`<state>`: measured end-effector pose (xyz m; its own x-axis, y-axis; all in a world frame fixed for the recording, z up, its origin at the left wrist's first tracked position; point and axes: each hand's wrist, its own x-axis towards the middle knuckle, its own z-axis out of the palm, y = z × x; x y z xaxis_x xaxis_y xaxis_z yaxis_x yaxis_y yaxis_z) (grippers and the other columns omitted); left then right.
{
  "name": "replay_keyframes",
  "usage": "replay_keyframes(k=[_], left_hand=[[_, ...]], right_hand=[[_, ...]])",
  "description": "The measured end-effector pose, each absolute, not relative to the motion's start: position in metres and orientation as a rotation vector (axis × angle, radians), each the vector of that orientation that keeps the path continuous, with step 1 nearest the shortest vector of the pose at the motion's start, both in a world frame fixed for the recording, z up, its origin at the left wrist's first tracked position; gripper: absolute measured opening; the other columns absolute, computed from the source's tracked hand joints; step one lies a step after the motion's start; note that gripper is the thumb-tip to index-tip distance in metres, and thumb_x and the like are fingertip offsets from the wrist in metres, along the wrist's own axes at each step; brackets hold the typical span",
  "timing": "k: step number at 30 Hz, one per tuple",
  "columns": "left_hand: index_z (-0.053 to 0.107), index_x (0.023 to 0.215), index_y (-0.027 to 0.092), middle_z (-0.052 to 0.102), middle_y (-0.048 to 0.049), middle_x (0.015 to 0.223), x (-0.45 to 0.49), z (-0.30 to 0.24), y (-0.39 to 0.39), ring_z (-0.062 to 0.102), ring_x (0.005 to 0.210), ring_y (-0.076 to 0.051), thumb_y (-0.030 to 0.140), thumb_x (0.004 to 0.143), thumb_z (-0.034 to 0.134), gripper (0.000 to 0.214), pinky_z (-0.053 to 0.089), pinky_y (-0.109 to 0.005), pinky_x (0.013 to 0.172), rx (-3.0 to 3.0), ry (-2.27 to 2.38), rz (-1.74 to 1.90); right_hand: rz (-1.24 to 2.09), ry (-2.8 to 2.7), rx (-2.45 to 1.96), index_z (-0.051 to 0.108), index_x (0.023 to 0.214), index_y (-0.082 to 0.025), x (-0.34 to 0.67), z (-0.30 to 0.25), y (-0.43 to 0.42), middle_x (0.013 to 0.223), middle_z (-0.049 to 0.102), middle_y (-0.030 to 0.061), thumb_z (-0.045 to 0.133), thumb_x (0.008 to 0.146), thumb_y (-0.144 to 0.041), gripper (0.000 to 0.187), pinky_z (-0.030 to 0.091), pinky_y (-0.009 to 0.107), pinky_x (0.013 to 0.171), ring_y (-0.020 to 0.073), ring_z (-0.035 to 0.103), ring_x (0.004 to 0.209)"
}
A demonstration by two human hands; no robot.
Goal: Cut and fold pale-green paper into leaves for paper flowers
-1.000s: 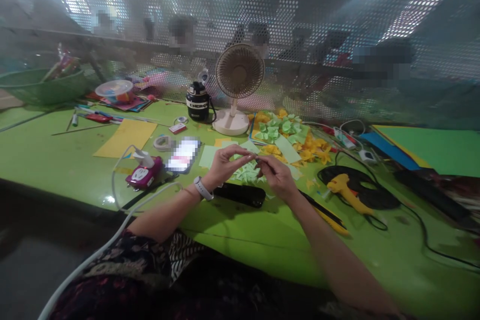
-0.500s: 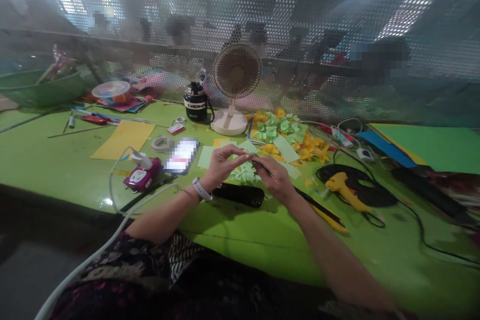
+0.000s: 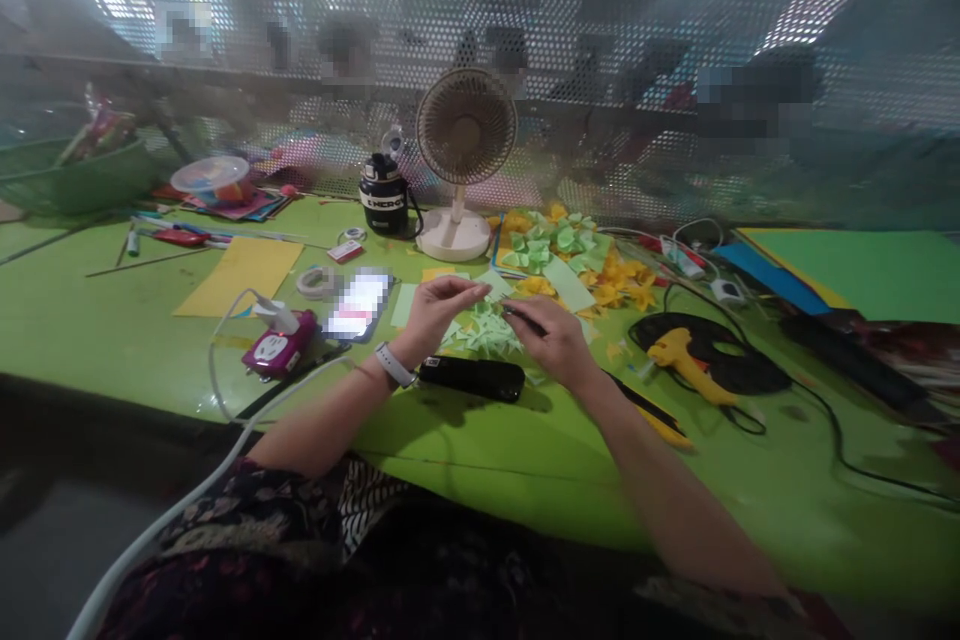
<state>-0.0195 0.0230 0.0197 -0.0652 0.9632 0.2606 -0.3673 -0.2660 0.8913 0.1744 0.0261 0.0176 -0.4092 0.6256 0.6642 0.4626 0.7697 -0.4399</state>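
My left hand is raised over the green table, fingers pinched on a small pale green paper piece. My right hand is closed around a thin dark stick-like tool whose tip points at the paper. Below the hands lies a heap of light green folded paper pieces. A black oblong case rests just in front of my left wrist, which wears a white watch.
A small desk fan, a black jar, a phone, tape rolls, a yellow sheet, a purple power adapter, a yellow glue gun with cables, and yellow and green paper flowers lie around. A perforated screen stands behind.
Both hands have drifted slightly lower toward the paper heap and apart a little; the view has tilted down a bit. The grips look the same.
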Motion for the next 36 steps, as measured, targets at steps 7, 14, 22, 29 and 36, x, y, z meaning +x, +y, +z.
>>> replay_keyframes(k=[7, 14, 22, 29, 36], left_hand=[[0.074, 0.070, 0.018, 0.074, -0.0013, 0.073, -0.020, 0.017, 0.025, 0.066, 0.069, -0.011, 0.035, 0.057, 0.090, 0.027, 0.053, -0.028, 0.073, 1.067, 0.777, 1.549], [0.074, 0.073, 0.018, 0.075, -0.0023, 0.077, -0.019, 0.011, 0.026, 0.068, 0.074, -0.013, 0.035, 0.060, 0.089, 0.026, 0.054, -0.030, 0.079, 1.073, 0.764, 1.558], [0.074, 0.072, 0.016, 0.074, -0.0025, 0.075, -0.018, 0.014, 0.026, 0.068, 0.073, -0.012, 0.034, 0.056, 0.090, 0.028, 0.054, -0.029, 0.080, 0.963, 0.778, 1.570], [0.074, 0.072, 0.016, 0.074, -0.0026, 0.076, -0.020, 0.012, 0.027, 0.068, 0.073, -0.012, 0.034, 0.055, 0.091, 0.030, 0.054, -0.029, 0.082, 0.945, 0.784, 1.489], [0.074, 0.074, 0.015, 0.074, -0.0026, 0.076, -0.020, 0.009, 0.027, 0.068, 0.073, -0.012, 0.033, 0.056, 0.090, 0.030, 0.054, -0.029, 0.082, 0.944, 0.807, 1.481]], right_hand=[[0.183, -2.055, -0.837, 0.069, 0.105, -0.024, 0.176, 0.014, 0.028, 0.093, 0.071, 0.0068, 0.061, 0.092, -0.035, 0.020, 0.054, 0.035, 0.077, 0.0212, 0.066, 0.084], [0.153, -1.991, -0.876, 0.070, 0.101, -0.025, 0.174, 0.015, 0.025, 0.088, 0.069, 0.0055, 0.061, 0.092, -0.036, 0.017, 0.054, 0.034, 0.075, 0.0201, 0.065, 0.078], [0.189, -2.084, -0.826, 0.073, 0.105, -0.022, 0.172, 0.013, 0.026, 0.088, 0.074, 0.0083, 0.053, 0.096, -0.039, 0.028, 0.055, 0.036, 0.076, 0.0222, 0.069, 0.082], [0.248, -1.996, -0.913, 0.072, 0.100, -0.023, 0.173, 0.018, 0.027, 0.086, 0.069, 0.0069, 0.060, 0.090, -0.049, 0.030, 0.053, 0.034, 0.074, 0.0206, 0.064, 0.079], [0.389, -2.010, -0.941, 0.066, 0.081, -0.019, 0.173, 0.021, 0.028, 0.076, 0.062, 0.0046, 0.051, 0.096, -0.047, 0.035, 0.049, 0.032, 0.070, 0.0180, 0.059, 0.073]])
